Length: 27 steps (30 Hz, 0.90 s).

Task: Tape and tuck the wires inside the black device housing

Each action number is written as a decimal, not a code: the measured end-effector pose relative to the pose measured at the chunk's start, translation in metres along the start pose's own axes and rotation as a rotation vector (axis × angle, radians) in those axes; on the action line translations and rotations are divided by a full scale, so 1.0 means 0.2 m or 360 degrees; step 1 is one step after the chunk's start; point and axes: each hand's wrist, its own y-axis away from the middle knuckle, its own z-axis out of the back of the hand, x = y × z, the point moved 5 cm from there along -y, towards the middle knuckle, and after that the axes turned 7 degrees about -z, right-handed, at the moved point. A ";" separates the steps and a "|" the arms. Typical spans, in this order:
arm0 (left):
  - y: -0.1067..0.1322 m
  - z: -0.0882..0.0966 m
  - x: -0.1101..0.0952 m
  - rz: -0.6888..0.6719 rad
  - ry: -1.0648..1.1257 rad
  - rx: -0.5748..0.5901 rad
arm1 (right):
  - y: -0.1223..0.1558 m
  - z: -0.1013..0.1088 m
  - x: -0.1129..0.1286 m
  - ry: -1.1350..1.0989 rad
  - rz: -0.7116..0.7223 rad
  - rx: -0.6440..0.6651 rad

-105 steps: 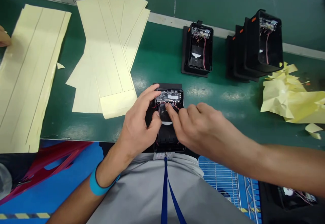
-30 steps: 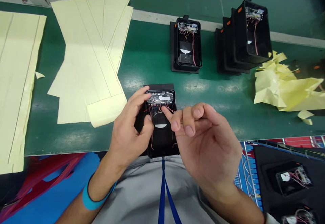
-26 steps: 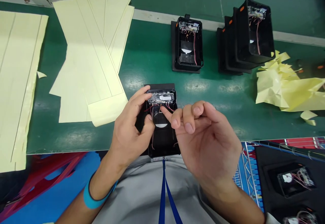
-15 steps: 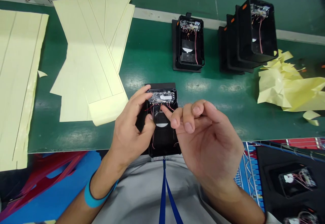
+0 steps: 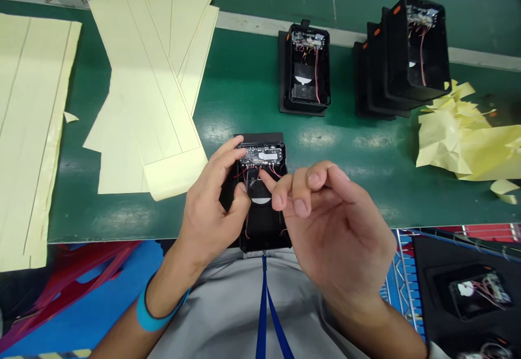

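A black plastic housing (image 5: 264, 229) with a circuit board (image 5: 264, 155) at its far end sits at the table's front edge. Thin red and orange wires run from the board, and a partly covered white disc (image 5: 260, 200) lies below it. My left hand (image 5: 215, 202) grips the housing's left side, fingers at the far left corner and thumb over the near wall. Palm up, my right hand (image 5: 334, 223) holds nothing. Its little finger reaches inside, with the tip at the orange wires just below the board; the other fingers are loosely bent.
Another open housing (image 5: 309, 69) stands beyond, and stacked housings (image 5: 419, 50) are at the back right. Crumpled yellow paper (image 5: 456, 142) lies right; yellow sheets (image 5: 154, 88) fan out left. A wire rack (image 5: 407, 277) and black tray (image 5: 439, 261) with more units are lower right.
The whole view has shifted slightly, with things appearing a little further right. Both hands keep nearly the same pose on the housing.
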 end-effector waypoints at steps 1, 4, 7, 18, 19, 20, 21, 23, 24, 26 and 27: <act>0.00 0.00 0.00 -0.0002 -0.0003 0.0001 | 0.00 0.00 0.00 0.0020 0.0000 0.0016; 0.00 0.00 0.00 -0.0016 -0.0007 0.0000 | 0.01 -0.01 0.00 0.0077 0.0021 0.0056; 0.00 0.00 0.00 -0.0014 0.0002 0.0002 | 0.02 -0.02 0.00 0.0137 0.0053 0.0110; 0.00 0.01 0.00 -0.0011 -0.0021 0.0031 | 0.00 -0.05 -0.01 0.0646 0.0053 0.0286; 0.00 0.01 0.00 -0.0017 -0.0026 0.0032 | -0.01 -0.05 0.00 0.0638 0.0058 0.0291; 0.00 0.01 -0.01 -0.0023 -0.0031 0.0032 | -0.01 -0.04 0.00 0.0630 0.0063 0.0296; 0.00 0.01 -0.01 -0.0028 -0.0036 0.0029 | -0.02 -0.04 0.00 0.0624 0.0067 0.0302; 0.00 0.01 -0.01 -0.0032 -0.0050 0.0021 | -0.03 -0.04 0.01 0.0598 0.0064 0.0324; -0.01 0.01 -0.01 -0.0031 -0.0057 0.0018 | -0.04 -0.05 0.01 0.0573 0.0050 0.0341; -0.01 0.00 -0.01 -0.0028 -0.0062 0.0017 | -0.05 -0.04 0.01 0.0490 0.0001 0.0360; -0.01 0.00 -0.01 -0.0032 -0.0060 0.0016 | -0.06 -0.04 0.02 0.0426 -0.0024 0.0360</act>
